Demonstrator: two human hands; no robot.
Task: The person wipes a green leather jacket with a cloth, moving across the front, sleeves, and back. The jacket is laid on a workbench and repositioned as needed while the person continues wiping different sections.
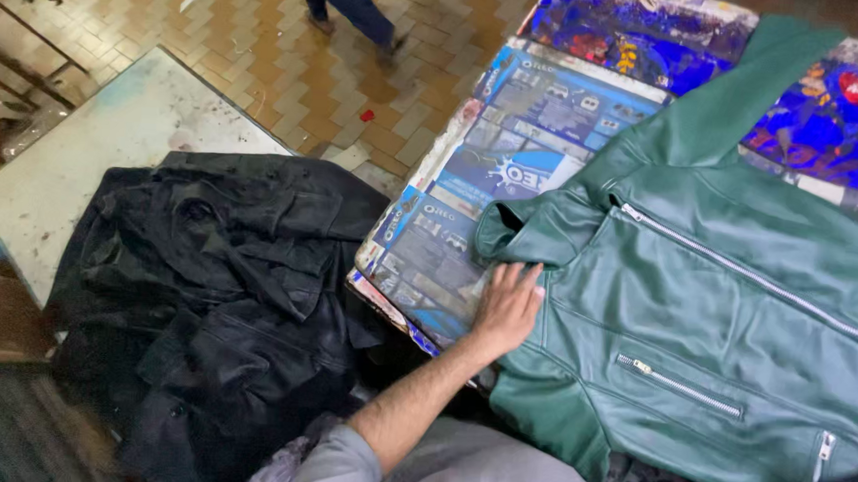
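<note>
Flat left hand (506, 307) presses one green jacket (715, 311); one black jacket (214, 299) beside.

Green jacket (715, 311) running off frame at three and five o'clock; passer-by's legs (352, 6) getting cropped at twelve.

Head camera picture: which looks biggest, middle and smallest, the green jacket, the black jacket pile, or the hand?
1. Green leather jacket, though its right edge is cut off.
2. Black jacket pile, nearly as big, so this ranking is unsure.
3. Left hand, smallest, lying flat on the green jacket's edge.
</note>
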